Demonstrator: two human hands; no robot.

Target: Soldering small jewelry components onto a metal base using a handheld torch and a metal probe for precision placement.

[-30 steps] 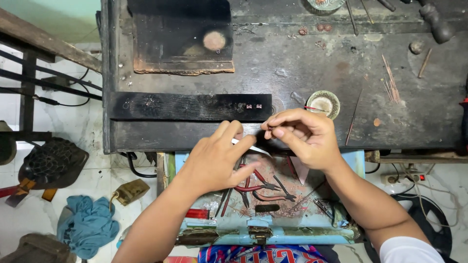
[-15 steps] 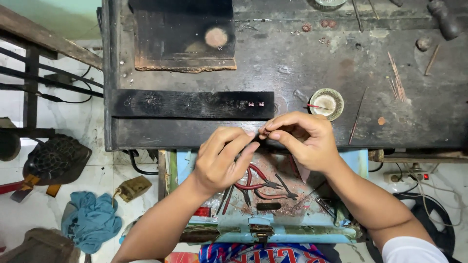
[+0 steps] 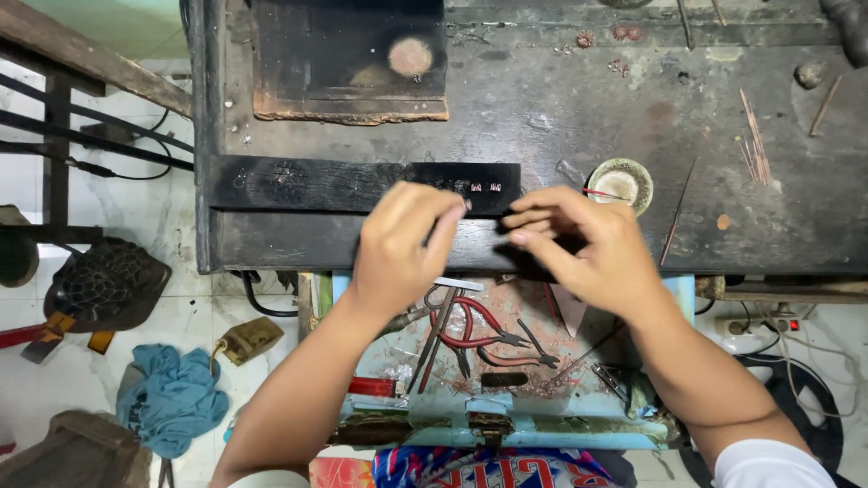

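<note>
My left hand (image 3: 398,248) hovers over the front edge of the dark workbench (image 3: 561,99). Its fingers are curled, and the tips pinch together close to a long black block (image 3: 344,185). Small pale metal pieces (image 3: 484,187) sit on the right end of that block, just beyond the fingertips. My right hand (image 3: 588,253) is a short gap to the right, its fingers bunched and pointing left. Whatever either hand pinches is too small to make out. An open light-blue drawer (image 3: 687,298) below the hands holds red-handled pliers (image 3: 479,330), tweezers and metal filings.
A small round dish (image 3: 620,183) with a red stick stands right of the block. A charred square board (image 3: 348,63) lies at the back, thin sticks (image 3: 755,149) to the right. On the floor: a blue rag (image 3: 172,398), a foot bellows (image 3: 104,285), cables (image 3: 814,361).
My hands were touching around a thin silvery piece at the bench edge. They have drawn apart, and the left has moved up toward the black block. The silvery piece is no longer visible.
</note>
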